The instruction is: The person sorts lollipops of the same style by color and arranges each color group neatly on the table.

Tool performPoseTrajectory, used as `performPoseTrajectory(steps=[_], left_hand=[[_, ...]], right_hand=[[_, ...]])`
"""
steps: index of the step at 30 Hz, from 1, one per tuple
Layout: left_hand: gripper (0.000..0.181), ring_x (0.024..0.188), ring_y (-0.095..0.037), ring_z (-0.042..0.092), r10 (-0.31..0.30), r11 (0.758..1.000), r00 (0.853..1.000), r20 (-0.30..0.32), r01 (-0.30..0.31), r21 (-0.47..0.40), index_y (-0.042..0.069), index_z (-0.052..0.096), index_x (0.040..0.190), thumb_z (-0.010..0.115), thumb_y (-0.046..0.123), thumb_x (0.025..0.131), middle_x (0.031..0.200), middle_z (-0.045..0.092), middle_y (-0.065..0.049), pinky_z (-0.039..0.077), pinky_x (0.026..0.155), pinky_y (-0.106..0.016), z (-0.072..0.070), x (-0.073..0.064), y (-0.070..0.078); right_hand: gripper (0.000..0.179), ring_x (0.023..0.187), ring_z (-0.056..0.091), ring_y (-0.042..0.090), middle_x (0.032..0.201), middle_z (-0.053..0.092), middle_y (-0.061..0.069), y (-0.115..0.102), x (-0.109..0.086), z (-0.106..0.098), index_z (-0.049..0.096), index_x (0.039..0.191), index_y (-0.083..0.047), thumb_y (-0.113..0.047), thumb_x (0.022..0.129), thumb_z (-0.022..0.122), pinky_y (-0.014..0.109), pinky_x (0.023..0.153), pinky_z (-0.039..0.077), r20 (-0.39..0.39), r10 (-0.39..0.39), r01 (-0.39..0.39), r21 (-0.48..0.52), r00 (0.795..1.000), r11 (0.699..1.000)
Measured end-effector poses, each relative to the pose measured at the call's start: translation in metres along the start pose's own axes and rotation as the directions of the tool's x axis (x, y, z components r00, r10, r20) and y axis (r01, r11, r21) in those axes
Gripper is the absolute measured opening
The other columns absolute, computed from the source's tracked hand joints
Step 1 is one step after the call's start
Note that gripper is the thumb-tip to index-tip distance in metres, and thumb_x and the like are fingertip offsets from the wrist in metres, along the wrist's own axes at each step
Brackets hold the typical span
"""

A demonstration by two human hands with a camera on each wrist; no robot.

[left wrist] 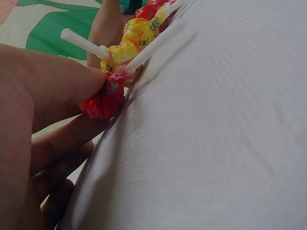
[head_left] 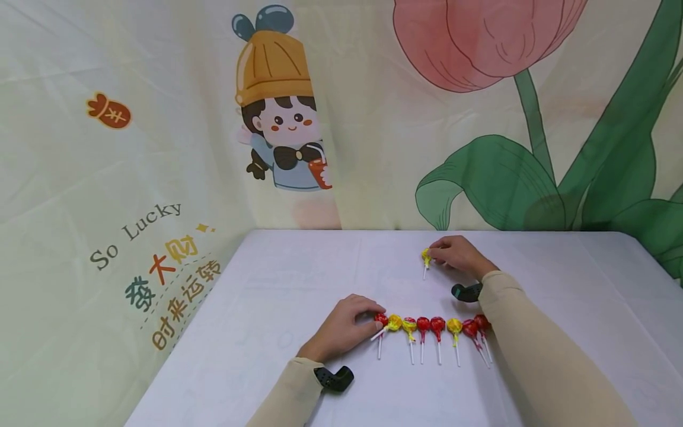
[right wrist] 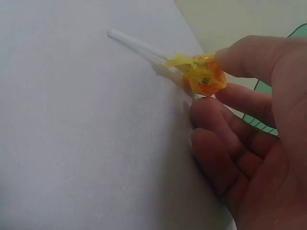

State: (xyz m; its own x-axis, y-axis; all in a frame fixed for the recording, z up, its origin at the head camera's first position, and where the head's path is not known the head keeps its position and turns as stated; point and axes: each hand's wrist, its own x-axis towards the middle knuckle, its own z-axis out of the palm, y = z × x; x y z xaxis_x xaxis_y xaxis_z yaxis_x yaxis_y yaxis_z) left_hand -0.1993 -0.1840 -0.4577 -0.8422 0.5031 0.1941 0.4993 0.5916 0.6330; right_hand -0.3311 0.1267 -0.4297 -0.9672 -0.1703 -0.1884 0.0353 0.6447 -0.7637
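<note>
At the left end of a row of wrapped lollipops, my left hand point(head_left: 345, 327) pinches a red lollipop point(left wrist: 101, 102) by its head between thumb and fingers. Right beside it lies a yellow lollipop point(head_left: 395, 322), its white stick slanting across the red one, close to my thumb. More red and yellow lollipops continue to the right, such as a red one point(head_left: 437, 324) and a yellow one point(head_left: 455, 325), sticks toward me. Farther back, my right hand point(head_left: 459, 255) pinches the head of a single yellow lollipop point(right wrist: 205, 79) at the table surface, its stick pointing toward me.
A white-covered table point(head_left: 299, 267) carries the row. Behind it hangs a printed cloth point(head_left: 363, 118) with a cartoon figure and a tulip. My right forearm point(head_left: 539, 338) passes beside the row's right end, where two red lollipops point(head_left: 471, 329) lie crowded together.
</note>
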Motion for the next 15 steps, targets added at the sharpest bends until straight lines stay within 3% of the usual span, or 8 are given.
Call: performPoseTrajectory(steps=[15], left_hand=[[0.025,0.116,-0.009,0.055,-0.009,1.0,1.0,0.003,0.009,0.007,0.025,0.073,0.119,0.069,0.03,0.095,0.118,0.065,0.014,0.042,0.103,-0.04,-0.001,-0.0006,0.0008]], right_hand=[[0.042,0.1,0.058,0.028,0.114,0.064,0.013,0.0028,-0.0009,0.0012,0.061,0.135,-0.007,-0.031,0.101,0.06,0.035,0.086,0.051,-0.005,-0.012,0.012,-0.004,1.0,1.0]])
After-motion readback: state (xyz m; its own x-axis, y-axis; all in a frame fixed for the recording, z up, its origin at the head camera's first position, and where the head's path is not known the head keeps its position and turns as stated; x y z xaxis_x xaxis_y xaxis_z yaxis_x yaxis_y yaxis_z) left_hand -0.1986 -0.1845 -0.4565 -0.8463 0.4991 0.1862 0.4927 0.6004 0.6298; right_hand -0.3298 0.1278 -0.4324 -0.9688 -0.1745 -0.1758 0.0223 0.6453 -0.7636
